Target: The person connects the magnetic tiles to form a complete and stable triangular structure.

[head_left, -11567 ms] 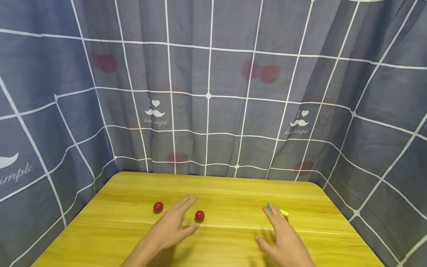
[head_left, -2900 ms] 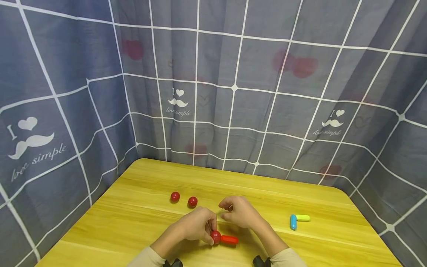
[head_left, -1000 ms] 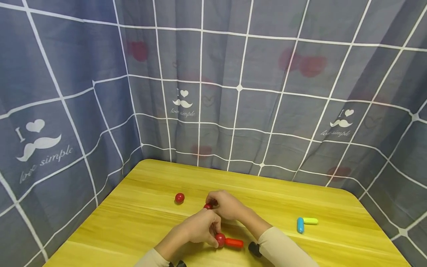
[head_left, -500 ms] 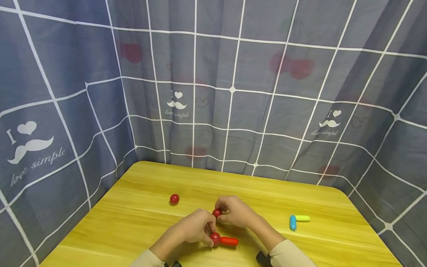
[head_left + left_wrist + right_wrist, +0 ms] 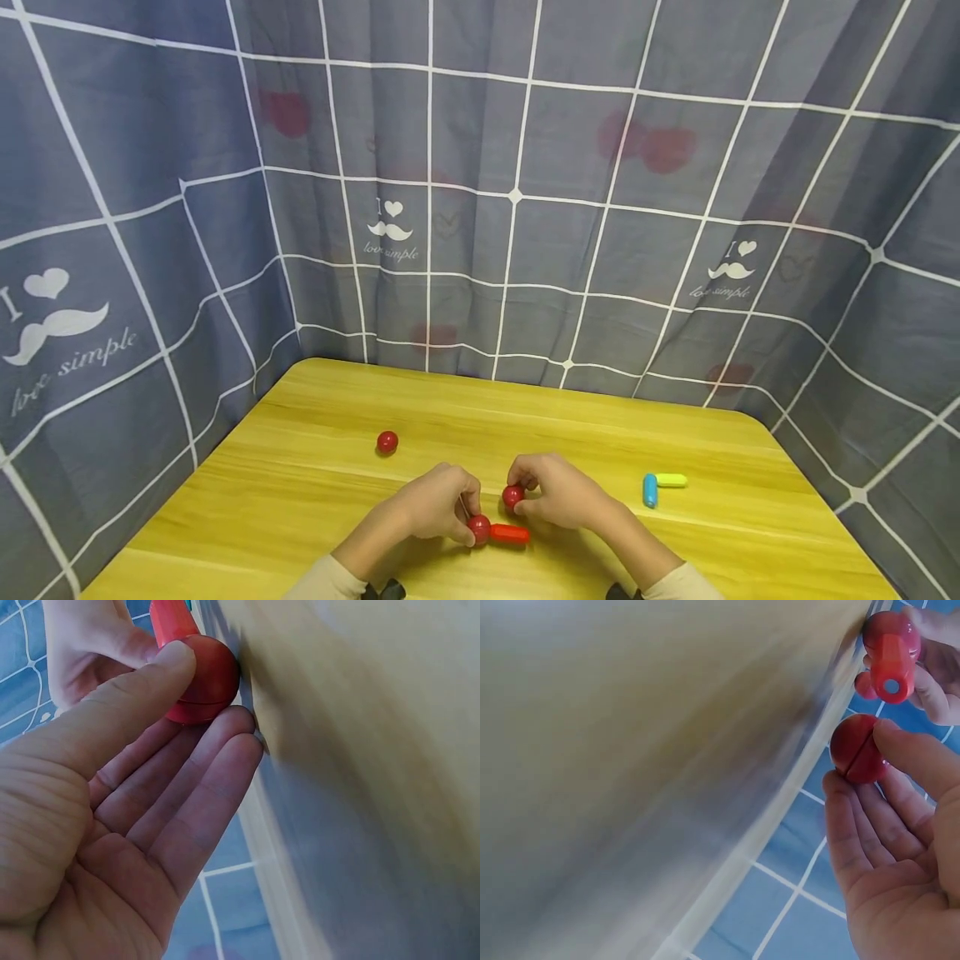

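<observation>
My left hand [image 5: 435, 510] pinches a red ball [image 5: 478, 528] that is joined to a short red rod [image 5: 510, 534] lying on the yellow table [image 5: 300, 492]. In the left wrist view the thumb and fingers close round that ball [image 5: 202, 679], with the rod [image 5: 171, 616] sticking out behind it. My right hand [image 5: 558, 500] pinches a second red ball [image 5: 513, 497] just above the rod's far end. The right wrist view has this ball [image 5: 859, 748] between thumb and fingers, and the ball-and-rod piece [image 5: 891, 656] beyond it.
A third red ball [image 5: 387, 442] lies alone on the table to the left. A blue rod [image 5: 649, 491] and a yellow-green rod [image 5: 671, 480] lie joined at an angle to the right. Grey checked curtains [image 5: 480, 208] close off the back and sides.
My right hand reached to the left balls, picked one up and has carried it back down toward the red rod. My left hand has kept hold of its ball and rod.
</observation>
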The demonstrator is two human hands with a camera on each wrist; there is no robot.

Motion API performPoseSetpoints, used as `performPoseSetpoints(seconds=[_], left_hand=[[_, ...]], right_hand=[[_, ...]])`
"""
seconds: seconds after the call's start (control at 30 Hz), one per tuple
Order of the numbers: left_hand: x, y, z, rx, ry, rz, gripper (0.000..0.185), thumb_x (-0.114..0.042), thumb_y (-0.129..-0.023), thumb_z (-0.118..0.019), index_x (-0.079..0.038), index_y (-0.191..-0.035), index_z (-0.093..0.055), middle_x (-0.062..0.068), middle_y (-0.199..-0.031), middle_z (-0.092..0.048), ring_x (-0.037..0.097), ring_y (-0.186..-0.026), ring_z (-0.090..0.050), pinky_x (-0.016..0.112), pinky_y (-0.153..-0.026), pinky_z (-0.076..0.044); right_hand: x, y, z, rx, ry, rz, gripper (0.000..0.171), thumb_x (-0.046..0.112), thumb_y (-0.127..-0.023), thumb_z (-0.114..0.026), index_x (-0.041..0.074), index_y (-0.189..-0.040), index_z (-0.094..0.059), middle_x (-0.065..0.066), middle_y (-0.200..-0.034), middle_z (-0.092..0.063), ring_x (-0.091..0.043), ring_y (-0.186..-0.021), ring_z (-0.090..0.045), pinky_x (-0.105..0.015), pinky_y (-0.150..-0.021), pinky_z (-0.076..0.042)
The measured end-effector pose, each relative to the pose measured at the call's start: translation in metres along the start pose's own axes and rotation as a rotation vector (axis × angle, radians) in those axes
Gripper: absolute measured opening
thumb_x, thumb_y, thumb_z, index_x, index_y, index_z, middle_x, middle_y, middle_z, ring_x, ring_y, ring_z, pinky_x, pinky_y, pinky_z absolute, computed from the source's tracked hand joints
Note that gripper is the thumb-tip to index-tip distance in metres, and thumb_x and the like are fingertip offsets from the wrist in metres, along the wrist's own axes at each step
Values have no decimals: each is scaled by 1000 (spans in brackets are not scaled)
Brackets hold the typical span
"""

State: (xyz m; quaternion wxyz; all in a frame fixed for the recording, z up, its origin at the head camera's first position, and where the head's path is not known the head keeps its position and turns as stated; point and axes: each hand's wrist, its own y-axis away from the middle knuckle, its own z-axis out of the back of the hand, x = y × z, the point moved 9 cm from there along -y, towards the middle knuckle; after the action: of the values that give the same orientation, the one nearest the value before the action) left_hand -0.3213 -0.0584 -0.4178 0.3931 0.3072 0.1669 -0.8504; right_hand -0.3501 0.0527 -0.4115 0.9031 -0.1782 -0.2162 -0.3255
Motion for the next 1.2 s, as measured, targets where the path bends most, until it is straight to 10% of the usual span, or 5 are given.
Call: performPoseSetpoints(seconds=[1.2], left_hand=[[-2, -4, -1, -3, -39, -19, 24, -9, -64, -82, -13, -73, -60, -10, -71, -60, -2, -61, -57, 14, -56, -47]], right_hand=[[17, 62, 6, 38, 1, 57, 19, 17, -76, -73, 21, -89, -60, 15, -82, -60, 1, -76, -57, -21, -67, -49]])
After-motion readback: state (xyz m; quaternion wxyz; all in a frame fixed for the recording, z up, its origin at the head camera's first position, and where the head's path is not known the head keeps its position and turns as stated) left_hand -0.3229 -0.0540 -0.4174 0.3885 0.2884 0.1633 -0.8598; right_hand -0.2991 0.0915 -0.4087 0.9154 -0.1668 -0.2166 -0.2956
